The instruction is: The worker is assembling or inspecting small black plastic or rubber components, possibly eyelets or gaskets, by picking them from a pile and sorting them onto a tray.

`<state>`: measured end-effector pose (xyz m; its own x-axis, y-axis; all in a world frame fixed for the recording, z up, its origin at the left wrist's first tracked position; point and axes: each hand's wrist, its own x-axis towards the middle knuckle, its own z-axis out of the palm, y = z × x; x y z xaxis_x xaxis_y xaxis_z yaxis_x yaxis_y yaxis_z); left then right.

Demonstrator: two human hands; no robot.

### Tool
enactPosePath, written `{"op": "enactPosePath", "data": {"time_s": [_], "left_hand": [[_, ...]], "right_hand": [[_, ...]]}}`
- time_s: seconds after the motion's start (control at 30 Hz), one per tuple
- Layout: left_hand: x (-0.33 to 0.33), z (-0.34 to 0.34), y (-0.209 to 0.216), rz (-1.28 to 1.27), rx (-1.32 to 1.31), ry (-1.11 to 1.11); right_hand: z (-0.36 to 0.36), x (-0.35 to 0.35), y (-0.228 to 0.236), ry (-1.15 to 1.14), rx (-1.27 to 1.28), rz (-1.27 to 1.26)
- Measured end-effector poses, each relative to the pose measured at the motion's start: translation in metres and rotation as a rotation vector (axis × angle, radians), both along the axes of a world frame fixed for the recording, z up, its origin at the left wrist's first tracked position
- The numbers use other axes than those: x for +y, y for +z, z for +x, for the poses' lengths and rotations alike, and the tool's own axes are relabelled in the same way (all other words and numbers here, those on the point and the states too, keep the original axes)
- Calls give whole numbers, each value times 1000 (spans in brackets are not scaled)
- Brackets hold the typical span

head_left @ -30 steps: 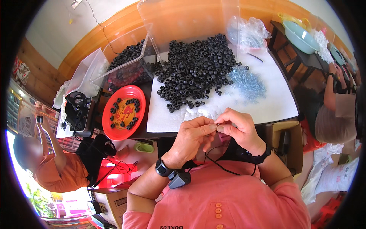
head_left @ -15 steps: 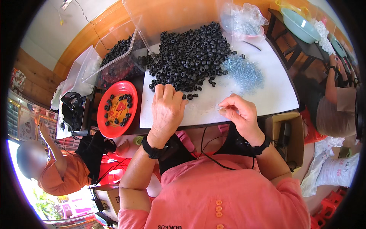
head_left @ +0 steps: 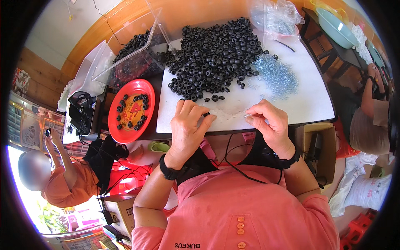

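Observation:
My left hand (head_left: 188, 125) rests at the near edge of the white table (head_left: 308, 104), its fingertips pinched on a small black rubber ring (head_left: 206, 113). My right hand (head_left: 266, 121) is beside it, thumb and forefinger holding a small silvery metal piece (head_left: 247, 116). A big heap of black rubber rings (head_left: 216, 62) lies beyond both hands. A scatter of small shiny metal parts (head_left: 273, 77) lies to the right of the heap. Small white pieces (head_left: 227, 113) lie between my hands.
A red plate (head_left: 129, 125) with several black rings sits left of the table. Clear plastic bins (head_left: 133, 58) of rings stand behind it. A plastic bag (head_left: 277, 18) lies at the back. One person (head_left: 62, 183) sits at lower left, another (head_left: 368, 112) at right. A cardboard box (head_left: 318, 150) is under the table.
My left hand drew back from the ring heap to the table's near edge with a ring in its fingertips. My right hand stayed near the edge, pinching the metal piece.

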<state>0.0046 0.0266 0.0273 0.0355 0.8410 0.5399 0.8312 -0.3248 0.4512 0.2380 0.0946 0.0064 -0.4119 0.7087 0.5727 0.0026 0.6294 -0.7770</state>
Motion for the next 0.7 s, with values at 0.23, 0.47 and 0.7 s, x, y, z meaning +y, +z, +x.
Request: {"op": "enactPosePath", "data": {"time_s": [0.23,0.47,0.7], "left_hand": [[-4,-4,-7,50,-26,92],[-4,-4,-3,81,126,90],[-6,-13,1,55,176,81]], "right_hand": [[-4,-1,-1,-34,-5,65],[-5,-4,-2,-51,-23,66],[-4,-4,-4,-61,-33,72]]}}
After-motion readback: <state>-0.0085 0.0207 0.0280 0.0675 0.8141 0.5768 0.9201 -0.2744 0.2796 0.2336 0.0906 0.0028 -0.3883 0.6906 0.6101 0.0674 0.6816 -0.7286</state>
